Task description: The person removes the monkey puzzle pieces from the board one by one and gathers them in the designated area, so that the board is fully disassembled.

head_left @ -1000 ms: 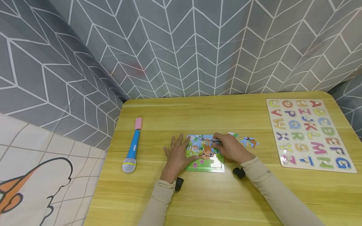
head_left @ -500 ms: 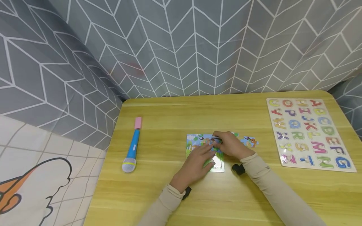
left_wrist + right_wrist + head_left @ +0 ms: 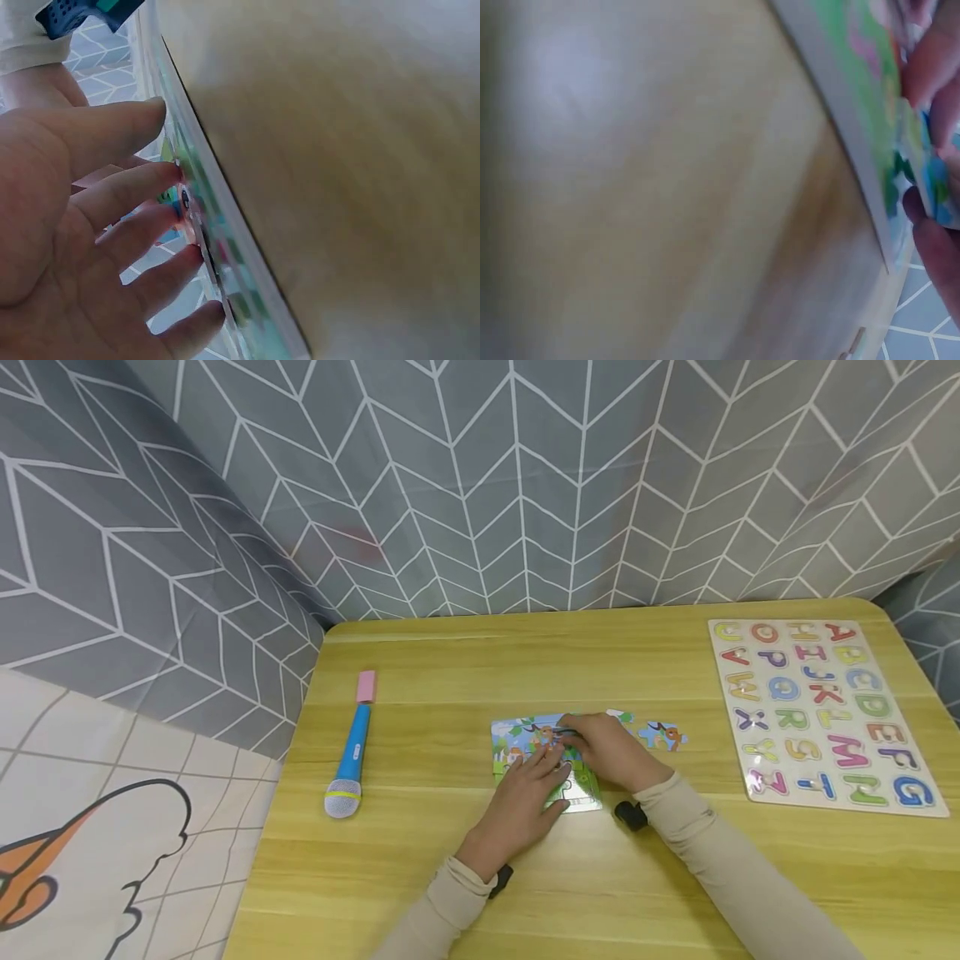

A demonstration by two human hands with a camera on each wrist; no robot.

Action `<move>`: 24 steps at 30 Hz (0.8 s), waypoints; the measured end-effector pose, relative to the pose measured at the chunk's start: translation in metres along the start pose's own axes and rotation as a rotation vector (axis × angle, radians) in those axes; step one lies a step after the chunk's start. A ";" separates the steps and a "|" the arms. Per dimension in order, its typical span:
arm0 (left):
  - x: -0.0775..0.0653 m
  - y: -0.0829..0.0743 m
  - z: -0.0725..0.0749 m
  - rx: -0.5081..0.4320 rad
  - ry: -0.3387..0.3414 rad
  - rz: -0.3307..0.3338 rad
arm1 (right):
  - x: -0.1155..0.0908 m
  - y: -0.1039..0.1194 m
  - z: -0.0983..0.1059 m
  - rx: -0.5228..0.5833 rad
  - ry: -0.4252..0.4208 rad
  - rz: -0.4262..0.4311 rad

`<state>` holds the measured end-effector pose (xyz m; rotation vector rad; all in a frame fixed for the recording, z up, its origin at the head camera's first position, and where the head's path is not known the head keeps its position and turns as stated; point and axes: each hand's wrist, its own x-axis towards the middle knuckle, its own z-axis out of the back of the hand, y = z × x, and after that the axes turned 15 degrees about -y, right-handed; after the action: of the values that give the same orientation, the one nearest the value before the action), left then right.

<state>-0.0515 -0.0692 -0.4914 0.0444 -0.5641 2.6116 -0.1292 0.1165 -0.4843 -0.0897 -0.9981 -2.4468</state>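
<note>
The puzzle (image 3: 583,795) lies on the table (image 3: 637,652), its picture mostly green and blue, with a pale, shiny patch toward its 4 o'clock side. The left hand (image 3: 519,808) reaches over it from 7 o'clock, fingers extended and apart, fingertips touching the puzzle and nothing gripped. The right hand (image 3: 613,750) comes in from 3 o'clock with fingers bent, pinching a blue-and-green piece (image 3: 936,180) between thumb and fingers near the puzzle's 1 o'clock edge; the close view is blurred, so whether that piece touches the puzzle I cannot tell. At 2 o'clock, a loose piece (image 3: 621,717) shows partly behind the right hand, and beyond it, a little above 3 o'clock, lies a squirrel piece (image 3: 663,737). Well apart at 3 o'clock is the letter board (image 3: 828,718), with rows of coloured capitals. At 9 o'clock is a blue microphone (image 3: 352,756), its silver head nearer the person, and at 10 o'clock a pink block (image 3: 366,687) just beside the handle's end. A grey curtain (image 3: 450,485) hangs at 12 o'clock.
</note>
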 end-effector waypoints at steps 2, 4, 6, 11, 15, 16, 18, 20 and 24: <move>0.000 -0.001 0.000 0.010 0.003 0.006 | -0.002 0.002 -0.002 -0.023 -0.028 0.014; 0.001 -0.002 0.000 0.017 0.006 0.012 | -0.004 0.003 -0.004 -0.047 -0.057 0.027; 0.001 -0.003 0.000 0.036 0.007 0.010 | -0.005 0.005 -0.006 -0.071 -0.083 0.041; 0.002 -0.006 0.000 0.079 0.010 0.004 | -0.007 0.008 -0.008 -0.125 -0.102 0.075; 0.003 -0.008 0.000 0.108 0.014 0.005 | -0.005 0.010 -0.007 -0.142 -0.081 0.093; 0.003 -0.008 0.000 0.115 0.014 0.005 | -0.004 0.010 -0.006 -0.147 -0.076 0.098; 0.003 -0.009 0.000 0.130 0.016 0.002 | -0.002 0.012 -0.005 -0.151 -0.064 0.104; 0.002 -0.009 0.000 0.142 0.024 0.000 | -0.001 0.013 -0.004 -0.146 -0.045 0.100; 0.002 -0.011 0.000 0.167 0.043 -0.004 | 0.001 0.012 -0.003 -0.108 -0.033 0.042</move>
<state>-0.0482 -0.0597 -0.4872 0.0430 -0.3298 2.6429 -0.1238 0.1068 -0.4780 -0.1858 -0.8691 -2.4666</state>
